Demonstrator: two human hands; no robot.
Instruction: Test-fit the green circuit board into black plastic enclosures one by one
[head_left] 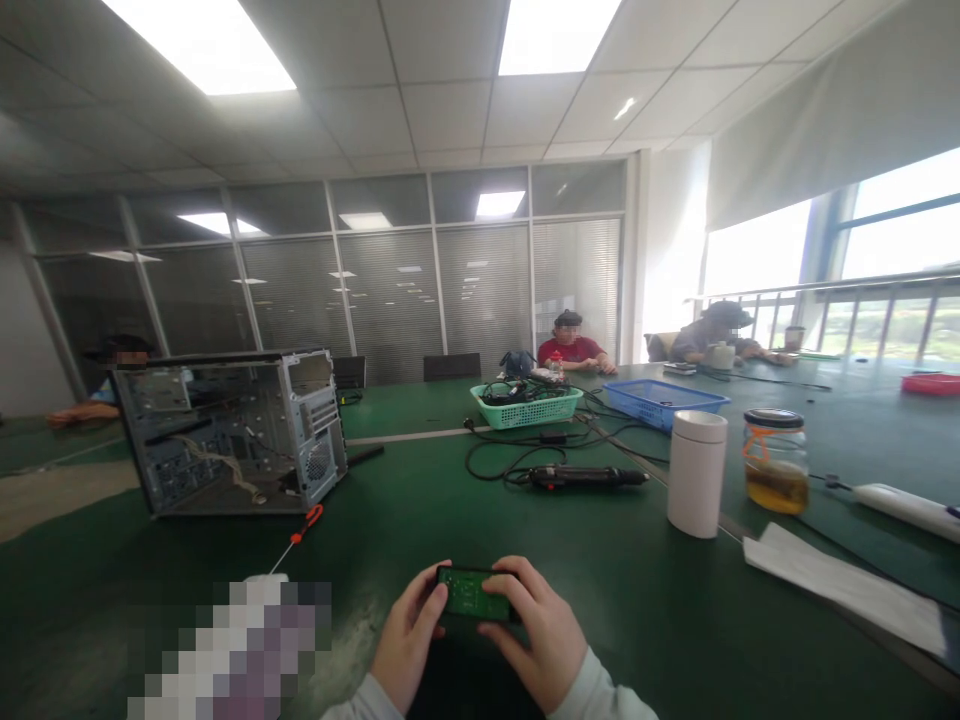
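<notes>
Both my hands hold a small black device with a green face (472, 593), like a little circuit board or phone, low at the front edge of the green table (600, 560). My left hand (407, 640) grips its left end with the thumb on top. My right hand (536, 630) wraps round its right end, fingers curled over the top edge. Both hands are closed on it.
An open computer case (232, 430) stands at the left, an orange-tipped tool (304, 525) before it. A black electric screwdriver (585, 477) with cables, a teal basket (526, 405), a blue basket (664, 400), a white cylinder (696, 472), a glass jar (775, 460) and white paper (840, 590) lie beyond. Other people sit at the far side.
</notes>
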